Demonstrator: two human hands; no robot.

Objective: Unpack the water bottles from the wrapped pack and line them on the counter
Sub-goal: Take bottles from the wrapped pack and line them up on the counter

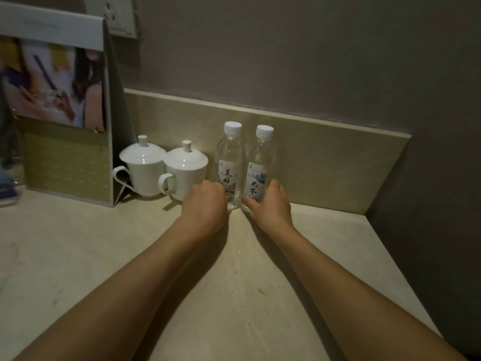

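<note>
Both forearms stretch over the bench (78,256). Left hand (205,201) curls round the base of the left bottle (230,162); right hand (270,204) grips the right bottle (260,165). Both bottles stand upright, side by side, at the backsplash (338,162), just beside two lidded cups (166,170).

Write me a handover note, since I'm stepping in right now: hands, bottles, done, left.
Left hand: grip on the base of the left water bottle.
Right hand: grip on the base of the right water bottle.
Both bottles stand upright, capped, side by side at the backsplash, right of two lidded cups.
Done: two lined up.
Left: no wrapped pack in view; check for more bottles.
</note>
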